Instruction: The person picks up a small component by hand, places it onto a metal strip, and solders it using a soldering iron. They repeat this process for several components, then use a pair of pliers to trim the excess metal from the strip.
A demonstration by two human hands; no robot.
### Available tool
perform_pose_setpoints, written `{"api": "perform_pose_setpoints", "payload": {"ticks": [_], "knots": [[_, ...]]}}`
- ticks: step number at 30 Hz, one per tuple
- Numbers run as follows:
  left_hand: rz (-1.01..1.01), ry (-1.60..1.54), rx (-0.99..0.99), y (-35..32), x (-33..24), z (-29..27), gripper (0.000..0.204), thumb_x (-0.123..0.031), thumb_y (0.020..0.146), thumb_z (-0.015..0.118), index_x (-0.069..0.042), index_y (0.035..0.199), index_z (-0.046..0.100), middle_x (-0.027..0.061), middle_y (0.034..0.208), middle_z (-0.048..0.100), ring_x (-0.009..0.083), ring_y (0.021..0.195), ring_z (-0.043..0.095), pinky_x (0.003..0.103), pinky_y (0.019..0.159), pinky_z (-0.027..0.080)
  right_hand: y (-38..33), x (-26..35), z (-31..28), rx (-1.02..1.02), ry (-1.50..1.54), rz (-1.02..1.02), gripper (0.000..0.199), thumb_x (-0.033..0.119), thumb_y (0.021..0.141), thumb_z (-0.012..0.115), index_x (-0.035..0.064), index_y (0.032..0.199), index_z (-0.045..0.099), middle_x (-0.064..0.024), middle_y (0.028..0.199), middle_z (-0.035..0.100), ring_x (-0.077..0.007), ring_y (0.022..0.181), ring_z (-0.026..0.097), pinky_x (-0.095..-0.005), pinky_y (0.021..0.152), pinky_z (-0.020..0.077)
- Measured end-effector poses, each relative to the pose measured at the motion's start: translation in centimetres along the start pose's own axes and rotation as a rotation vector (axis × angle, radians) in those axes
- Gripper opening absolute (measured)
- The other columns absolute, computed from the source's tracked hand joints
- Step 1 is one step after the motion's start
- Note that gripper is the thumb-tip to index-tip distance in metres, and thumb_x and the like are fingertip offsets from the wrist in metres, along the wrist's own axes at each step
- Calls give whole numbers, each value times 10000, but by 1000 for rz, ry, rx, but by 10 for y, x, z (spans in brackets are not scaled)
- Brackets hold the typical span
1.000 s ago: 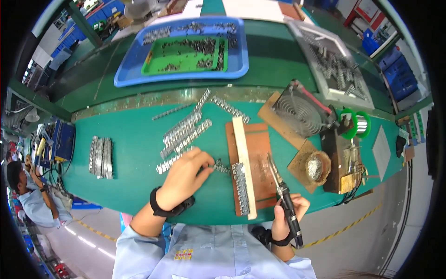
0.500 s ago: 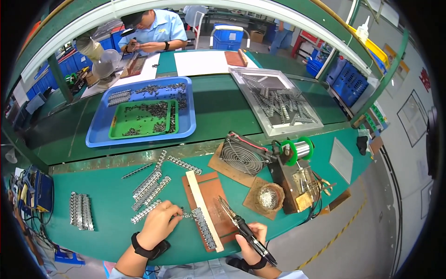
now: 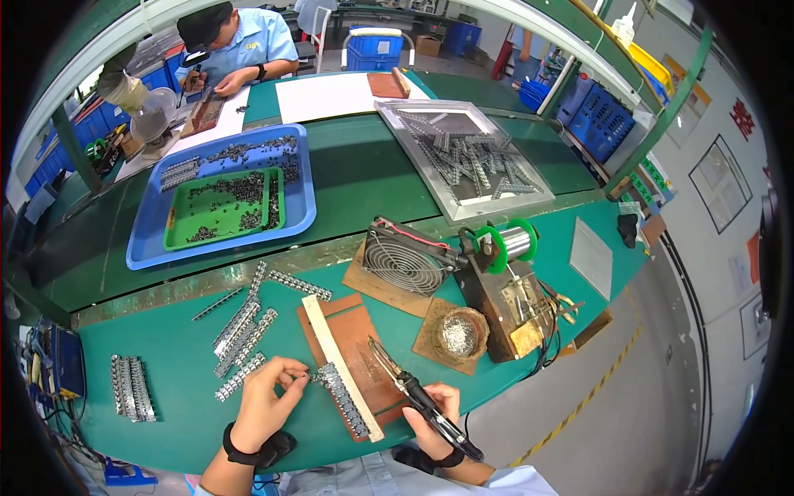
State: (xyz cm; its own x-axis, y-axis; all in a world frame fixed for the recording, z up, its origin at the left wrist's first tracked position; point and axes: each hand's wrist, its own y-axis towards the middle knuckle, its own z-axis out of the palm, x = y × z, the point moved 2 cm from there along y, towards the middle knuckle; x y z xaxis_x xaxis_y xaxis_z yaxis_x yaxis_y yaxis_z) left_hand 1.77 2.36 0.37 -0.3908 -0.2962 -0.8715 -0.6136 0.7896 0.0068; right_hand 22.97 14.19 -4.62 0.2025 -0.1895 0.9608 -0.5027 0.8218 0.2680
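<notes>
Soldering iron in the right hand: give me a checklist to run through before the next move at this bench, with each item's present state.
1. Soldering iron gripped in the right hand: ok, fingers wrap the handle.
2. Iron tip clear of the left hand: ok, it points up over the brown board, apart from the fingers.
3. Left hand steadying the row of small metal parts by the white strip: ok, fingertips pinch at its end.
4. Tip touching a joint: cannot tell, too small.
5. Solder spool within reach: ok, on the stand at the right.
6. Fan running: cannot tell.
</notes>
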Motion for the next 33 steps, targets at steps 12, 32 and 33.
{"api": "perform_pose_setpoints", "payload": {"ticks": [12,32,33], "knots": [[-218,-705,226,-5,9,10,140,-28,856,521,32,978,556,82,898,603,123,800,571,238,710,461,-2,4,-2,4,-71,4,457,-36,708,657,30,1058,370,-88,911,472,-126,758,512,-244,688,420],[-343,-816,312,-6,10,17,146,-36,833,558,22,966,575,76,924,602,139,836,584,250,773,460,-6,-6,-4,45,-87,9,463,18,719,659,40,1070,357,-97,921,441,-126,730,464,-241,667,394],[-353,-806,313,-6,9,16,139,-34,833,556,22,959,577,75,918,602,138,840,584,248,771,461,-6,-5,-4,45,-87,15,463,18,719,659,40,1070,357,-97,921,441,-126,730,464,-241,667,394]]}}
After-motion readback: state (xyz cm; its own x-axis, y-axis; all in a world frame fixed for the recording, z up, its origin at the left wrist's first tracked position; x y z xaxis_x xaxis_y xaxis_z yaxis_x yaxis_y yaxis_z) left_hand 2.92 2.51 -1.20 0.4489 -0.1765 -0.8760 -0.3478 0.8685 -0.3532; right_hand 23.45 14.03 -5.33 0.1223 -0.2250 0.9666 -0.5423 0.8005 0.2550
